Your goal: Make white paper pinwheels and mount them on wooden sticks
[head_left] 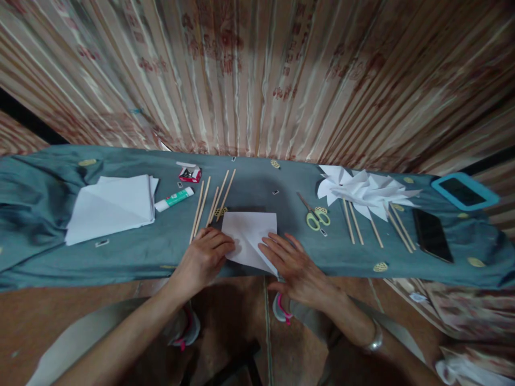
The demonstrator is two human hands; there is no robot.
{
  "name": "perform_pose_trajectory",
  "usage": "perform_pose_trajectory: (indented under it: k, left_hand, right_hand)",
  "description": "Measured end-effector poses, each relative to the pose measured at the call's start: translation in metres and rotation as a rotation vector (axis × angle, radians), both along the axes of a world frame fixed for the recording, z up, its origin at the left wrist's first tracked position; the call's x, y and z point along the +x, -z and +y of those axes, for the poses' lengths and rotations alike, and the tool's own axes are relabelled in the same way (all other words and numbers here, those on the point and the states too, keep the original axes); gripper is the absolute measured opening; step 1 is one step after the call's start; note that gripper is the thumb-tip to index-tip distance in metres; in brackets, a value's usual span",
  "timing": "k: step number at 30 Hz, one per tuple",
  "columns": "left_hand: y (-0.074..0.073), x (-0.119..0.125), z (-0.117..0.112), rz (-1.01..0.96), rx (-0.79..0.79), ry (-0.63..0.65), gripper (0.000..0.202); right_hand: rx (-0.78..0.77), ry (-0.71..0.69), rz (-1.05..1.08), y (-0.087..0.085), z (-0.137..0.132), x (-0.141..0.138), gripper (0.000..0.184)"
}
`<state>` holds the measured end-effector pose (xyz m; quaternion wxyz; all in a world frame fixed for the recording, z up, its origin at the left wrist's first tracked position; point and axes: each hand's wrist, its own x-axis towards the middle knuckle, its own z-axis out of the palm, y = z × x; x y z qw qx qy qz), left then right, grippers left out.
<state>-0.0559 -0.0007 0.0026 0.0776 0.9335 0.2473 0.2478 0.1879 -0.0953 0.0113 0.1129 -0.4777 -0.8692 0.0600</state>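
Observation:
A white sheet of paper (250,233), partly folded along a diagonal, lies at the near edge of a table covered in grey-blue cloth (132,252). My left hand (205,258) rests on the sheet's left corner, fingers curled and pressing down on the fold. My right hand (290,264) lies flat on the sheet's lower right edge with fingers stretched out and spread. Several wooden sticks (213,203) lie just beyond my left hand.
A stack of white paper (110,206), a glue stick (174,199) and a small red box (190,173) lie to the left. To the right are green scissors (316,214), finished white paper pinwheels on sticks (368,193), a black phone (432,234) and a blue-cased tablet (464,191). A curtain hangs behind.

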Motion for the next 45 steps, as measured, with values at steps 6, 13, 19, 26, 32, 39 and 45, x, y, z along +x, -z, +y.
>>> perform_pose_trajectory:
  k: [6,13,19,26,32,39,45]
  left_hand:
    - [0.008,-0.013,0.0,0.06,-0.051,-0.031,0.024]
    - [0.014,-0.021,-0.002,0.115,0.0,-0.053,0.036]
    - [0.007,-0.002,-0.017,0.211,0.043,0.002,0.037]
    - [0.018,0.014,-0.021,0.281,0.001,0.063,0.036]
    - [0.021,0.016,-0.023,0.253,-0.076,0.07,0.03]
    - [0.022,0.012,-0.023,0.184,-0.11,0.068,0.029]
    - [0.011,0.002,-0.017,0.096,-0.164,0.02,0.027]
  right_hand:
    - [0.017,0.017,-0.053,0.004,0.003,0.0,0.057]
    - [0.08,0.006,-0.096,0.005,0.007,-0.007,0.048]
    - [0.23,-0.078,-0.026,0.003,0.006,-0.015,0.024]
    - [0.161,-0.072,0.054,-0.01,-0.008,0.001,0.025]
    - [-0.063,0.055,0.351,-0.002,0.0,0.01,0.025]
    - [-0.189,0.257,0.557,0.011,0.032,0.0,0.022]
    - [-0.309,0.41,0.674,0.023,0.062,-0.008,0.017]
